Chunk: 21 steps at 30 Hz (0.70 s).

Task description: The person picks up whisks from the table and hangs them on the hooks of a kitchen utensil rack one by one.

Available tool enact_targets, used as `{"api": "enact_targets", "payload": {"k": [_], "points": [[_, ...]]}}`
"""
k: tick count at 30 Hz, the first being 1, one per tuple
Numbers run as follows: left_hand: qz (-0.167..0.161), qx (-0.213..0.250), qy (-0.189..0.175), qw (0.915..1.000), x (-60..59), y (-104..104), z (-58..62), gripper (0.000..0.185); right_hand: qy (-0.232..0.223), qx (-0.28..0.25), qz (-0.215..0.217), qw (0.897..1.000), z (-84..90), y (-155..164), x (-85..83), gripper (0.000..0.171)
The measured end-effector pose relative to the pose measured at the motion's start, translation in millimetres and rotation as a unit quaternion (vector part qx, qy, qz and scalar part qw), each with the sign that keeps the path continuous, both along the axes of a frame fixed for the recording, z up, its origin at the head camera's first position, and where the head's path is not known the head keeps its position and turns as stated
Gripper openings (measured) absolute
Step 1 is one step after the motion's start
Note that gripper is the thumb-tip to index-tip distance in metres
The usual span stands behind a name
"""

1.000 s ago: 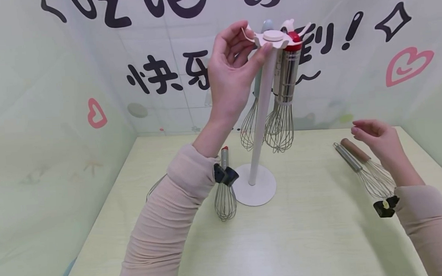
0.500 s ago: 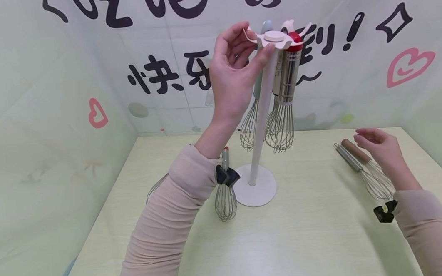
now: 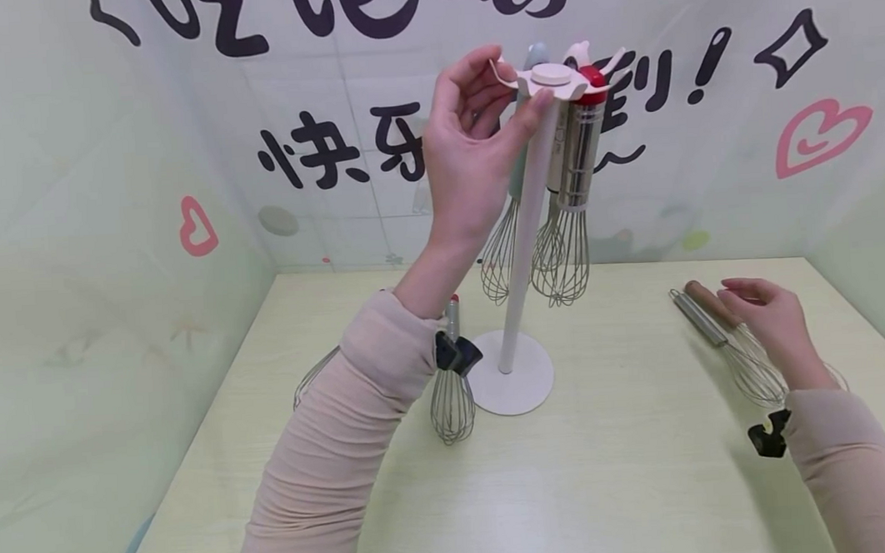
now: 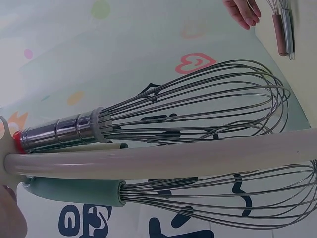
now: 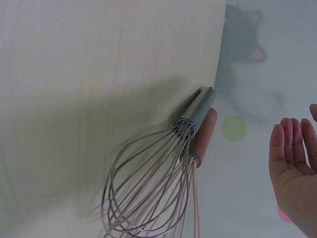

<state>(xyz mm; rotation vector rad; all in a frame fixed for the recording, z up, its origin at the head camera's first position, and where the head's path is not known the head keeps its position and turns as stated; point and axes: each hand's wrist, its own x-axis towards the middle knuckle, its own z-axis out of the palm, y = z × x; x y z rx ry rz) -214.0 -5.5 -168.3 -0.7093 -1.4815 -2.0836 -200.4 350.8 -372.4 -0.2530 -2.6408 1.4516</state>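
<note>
Up at the rack top, left hand (image 3: 466, 154) fingers pinch the white hook disc (image 3: 552, 79); two whisks hang beneath. Far right on the table (image 3: 611, 485), right hand (image 3: 771, 322), fingers relaxed, hovers over the wooden-handled whisk (image 3: 707, 300) beside a steel-handled whisk (image 3: 700, 320).

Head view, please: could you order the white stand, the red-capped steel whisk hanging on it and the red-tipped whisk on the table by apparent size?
1. white stand
2. red-capped steel whisk
3. red-tipped whisk, partly hidden by the left sleeve, so less sure.

Pale table (image 3: 619, 484) with whisks (image 3: 724, 341), stand (image 3: 510, 381)
</note>
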Motion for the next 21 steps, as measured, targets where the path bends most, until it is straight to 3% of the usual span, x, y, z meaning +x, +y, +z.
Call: {"api": "enact_targets", "payload": {"k": [7,14,21], "points": [[-0.002,-0.004,0.003,1.0000,-0.1,0,0.1,0.056,-0.020,0.024,-0.012,0.999,-12.3,7,-1.0,0.004],[0.002,-0.010,0.000,0.9999,-0.5,0,-0.2,0.056,-0.039,0.048,-0.022,0.998,-21.2,9,-3.9,0.054],[0.006,-0.013,0.002,0.9999,-0.8,0,-0.6,0.056,-0.033,0.071,-0.011,0.997,-28.1,10,-4.6,0.053]]}}
